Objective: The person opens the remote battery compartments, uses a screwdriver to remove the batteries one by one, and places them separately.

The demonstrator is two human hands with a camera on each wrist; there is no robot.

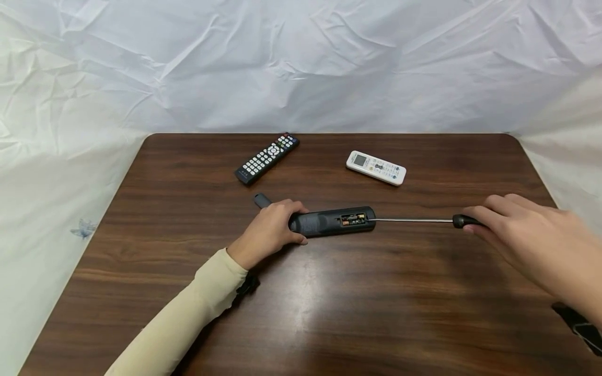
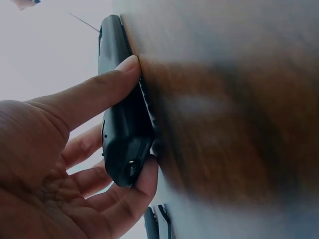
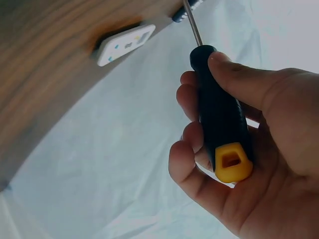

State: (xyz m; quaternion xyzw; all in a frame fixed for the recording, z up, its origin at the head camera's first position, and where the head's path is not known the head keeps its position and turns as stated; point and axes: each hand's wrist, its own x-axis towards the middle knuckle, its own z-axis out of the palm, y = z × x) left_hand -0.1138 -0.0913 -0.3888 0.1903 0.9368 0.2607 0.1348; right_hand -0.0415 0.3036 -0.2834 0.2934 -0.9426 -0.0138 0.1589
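A black remote control (image 1: 324, 222) lies back side up, its battery compartment uncovered and batteries (image 1: 354, 219) visible inside. My left hand (image 1: 270, 230) grips its left end; the left wrist view shows thumb and fingers on either side of the remote's body. In my right hand (image 3: 239, 134) is a screwdriver (image 3: 222, 114) with a dark handle and a yellow end. Its thin metal shaft (image 1: 414, 220) reaches left, and the tip is at the right end of the compartment. Partly hidden behind my left hand is a small dark flat piece (image 1: 262, 200), possibly the battery cover.
Farther back on the brown wooden table (image 1: 376, 303) lies another black remote (image 1: 267, 158) with white buttons. To its right rests a white remote (image 1: 376, 167) with a small screen. White cloth (image 1: 301, 68) hangs behind the table and along its sides.
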